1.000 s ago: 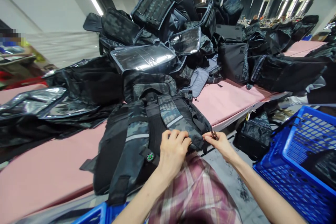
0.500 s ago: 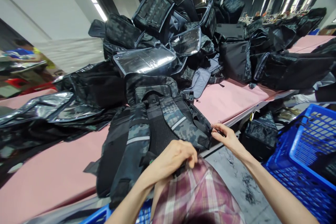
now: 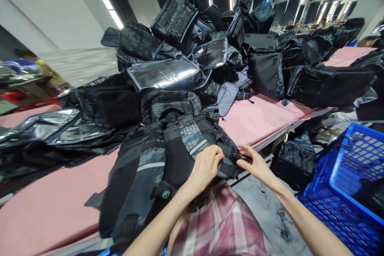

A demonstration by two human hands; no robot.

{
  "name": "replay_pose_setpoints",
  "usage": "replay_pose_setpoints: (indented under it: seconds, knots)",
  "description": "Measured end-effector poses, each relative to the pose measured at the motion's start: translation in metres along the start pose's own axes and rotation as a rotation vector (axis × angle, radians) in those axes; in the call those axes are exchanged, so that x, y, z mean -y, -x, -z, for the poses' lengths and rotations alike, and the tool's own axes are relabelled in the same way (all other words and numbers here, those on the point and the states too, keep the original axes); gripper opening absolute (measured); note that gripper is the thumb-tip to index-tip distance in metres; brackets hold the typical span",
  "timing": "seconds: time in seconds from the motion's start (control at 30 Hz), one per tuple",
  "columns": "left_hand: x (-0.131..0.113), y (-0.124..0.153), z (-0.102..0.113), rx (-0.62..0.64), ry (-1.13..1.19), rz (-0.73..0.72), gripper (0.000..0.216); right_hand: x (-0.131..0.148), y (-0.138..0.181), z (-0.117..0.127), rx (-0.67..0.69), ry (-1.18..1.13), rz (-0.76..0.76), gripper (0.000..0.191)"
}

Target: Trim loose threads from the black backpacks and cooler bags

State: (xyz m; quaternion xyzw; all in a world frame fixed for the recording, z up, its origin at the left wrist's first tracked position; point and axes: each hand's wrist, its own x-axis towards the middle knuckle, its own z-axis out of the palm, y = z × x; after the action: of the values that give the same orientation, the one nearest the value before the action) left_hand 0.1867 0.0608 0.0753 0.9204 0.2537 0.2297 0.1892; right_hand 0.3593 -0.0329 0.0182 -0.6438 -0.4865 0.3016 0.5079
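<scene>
A black and grey camouflage backpack (image 3: 177,160) lies in front of me, its padded shoulder straps and mesh back facing up. A small round compass (image 3: 166,194) sits on one strap's fittings. My left hand (image 3: 207,164) is over the right-hand shoulder strap, thumb and fingers pinched together; what is between them is too small to make out. Close beside it, my right hand (image 3: 250,162) is closed around a small dark tool (image 3: 243,157), which looks like thread snips, at the backpack's right edge. The tool's tip is hard to see against the dark fabric.
Many similar bags (image 3: 174,18) are heaped behind, some open with silvery lining. They rest on a pink-covered table (image 3: 261,118). At the right stands a blue plastic basket (image 3: 333,184), near a dark bag (image 3: 295,156) below table height. A person (image 3: 45,68) is at far left.
My left hand has moved up and forward from near my lap to the shoulder strap. My right hand has shifted slightly left and down, closer to it. The compass has come into clearer view.
</scene>
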Motion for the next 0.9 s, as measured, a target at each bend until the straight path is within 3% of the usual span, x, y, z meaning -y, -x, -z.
replay_pose_setpoints:
  seconds: [0.13, 0.27, 0.5, 0.6, 0.7, 0.83, 0.9]
  knots:
    - [0.005, 0.003, 0.002, 0.015, 0.149, 0.013, 0.019, 0.008, -0.002, 0.007, 0.024, 0.333, 0.259, 0.018]
    - [0.003, 0.003, 0.003, 0.024, 0.193, -0.001, 0.019, 0.016, -0.011, 0.008, 0.054, 0.462, 0.562, 0.019]
    - [0.002, 0.005, 0.004, 0.03, 0.215, -0.019, 0.02, 0.019, -0.025, 0.008, 0.117, 0.554, 0.722, 0.026]
    - [0.003, 0.003, 0.003, 0.024, 0.21, -0.026, 0.021, 0.02, -0.025, 0.006, 0.112, 0.57, 0.686, 0.023]
    - [-0.008, 0.01, 0.009, 0.006, 0.16, -0.033, 0.022, 0.018, -0.019, 0.014, 0.03, 0.453, 0.523, 0.023]
    - [-0.033, 0.06, 0.044, 0.244, -0.029, -0.302, 0.032, 0.004, 0.006, 0.045, -0.33, 0.217, 0.119, 0.032]
    - [-0.033, 0.096, 0.07, 0.309, -0.082, -0.301, 0.043, -0.007, 0.019, 0.065, -0.48, 0.219, -0.022, 0.034]
